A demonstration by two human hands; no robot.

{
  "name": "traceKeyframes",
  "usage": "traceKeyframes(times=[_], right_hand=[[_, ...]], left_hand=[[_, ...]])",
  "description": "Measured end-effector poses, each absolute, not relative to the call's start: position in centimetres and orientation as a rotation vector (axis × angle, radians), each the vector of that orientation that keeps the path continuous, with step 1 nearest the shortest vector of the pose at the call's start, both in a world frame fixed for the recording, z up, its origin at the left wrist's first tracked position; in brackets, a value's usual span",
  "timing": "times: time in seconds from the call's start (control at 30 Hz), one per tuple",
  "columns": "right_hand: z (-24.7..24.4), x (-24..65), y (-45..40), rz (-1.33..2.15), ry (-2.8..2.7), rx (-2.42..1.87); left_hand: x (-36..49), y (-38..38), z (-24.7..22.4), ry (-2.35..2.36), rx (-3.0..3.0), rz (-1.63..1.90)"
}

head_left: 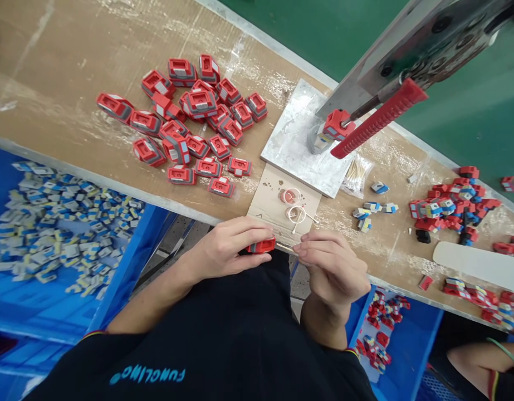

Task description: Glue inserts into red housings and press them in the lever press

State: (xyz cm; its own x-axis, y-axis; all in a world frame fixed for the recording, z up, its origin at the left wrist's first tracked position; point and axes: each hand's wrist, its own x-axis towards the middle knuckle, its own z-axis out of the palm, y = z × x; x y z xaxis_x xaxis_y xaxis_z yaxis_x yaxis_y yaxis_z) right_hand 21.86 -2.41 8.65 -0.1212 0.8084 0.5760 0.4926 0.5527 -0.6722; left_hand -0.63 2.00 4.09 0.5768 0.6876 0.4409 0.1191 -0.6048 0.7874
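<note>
A red part (pixel 262 245) sits just beyond the near edge of the desk (pixel 73 72), on the person's side of the metal plate (pixel 296 133). The left grip (pixel 229 245) is closed on it between thumb and fingers. The right grip (pixel 334 264), nearer the person than the plate, pinches a thin swab stick (pixel 285 247) whose end points to the part.

Adjoining the plate's near edge is a cardboard sheet (pixel 263 195), bearing two small round cups (pixel 296 215) with reddish contents; a loose swab crosses the nearer one. A clear bag (pixel 359 174) full of swabs lies against the plate's right corner. On the plate itself, a red block (pixel 338 123) stands over a grey-blue piece under the red-handled press (pixel 382 118).

Left of the plate spreads a heap of red and grey parts (pixel 200 103); to its right lie small blue, grey and yellow pieces (pixel 367 211) and a red-and-blue pile (pixel 453 203). Below desk level, a blue bin (pixel 118 273) left of the plate holds many grey, blue and yellow pieces, while another blue bin (pixel 421 340), right of it, holds red and blue assemblies. Farther right is another person's arm (pixel 478 356).
</note>
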Motion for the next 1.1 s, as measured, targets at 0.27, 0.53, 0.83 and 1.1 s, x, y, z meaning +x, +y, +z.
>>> traceKeyframes(times=[0.27,0.53,0.83,1.1], right_hand=[[8.3,22.2,-2.7,0.489,-1.835,-1.069],[7.8,21.0,-3.1,0.536,-1.762,-1.040],[7.5,25.5,-2.3,0.289,-1.601,-1.209],[4.4,26.1,-1.1,0.303,-2.007,-1.458]], left_hand=[[-0.5,2.0,4.4,0.648,2.071,0.984],[-0.4,1.8,3.9,0.637,2.065,1.002],[-1.0,1.9,3.2,0.616,1.890,1.062],[-1.7,1.9,1.8,0.655,1.671,1.136]])
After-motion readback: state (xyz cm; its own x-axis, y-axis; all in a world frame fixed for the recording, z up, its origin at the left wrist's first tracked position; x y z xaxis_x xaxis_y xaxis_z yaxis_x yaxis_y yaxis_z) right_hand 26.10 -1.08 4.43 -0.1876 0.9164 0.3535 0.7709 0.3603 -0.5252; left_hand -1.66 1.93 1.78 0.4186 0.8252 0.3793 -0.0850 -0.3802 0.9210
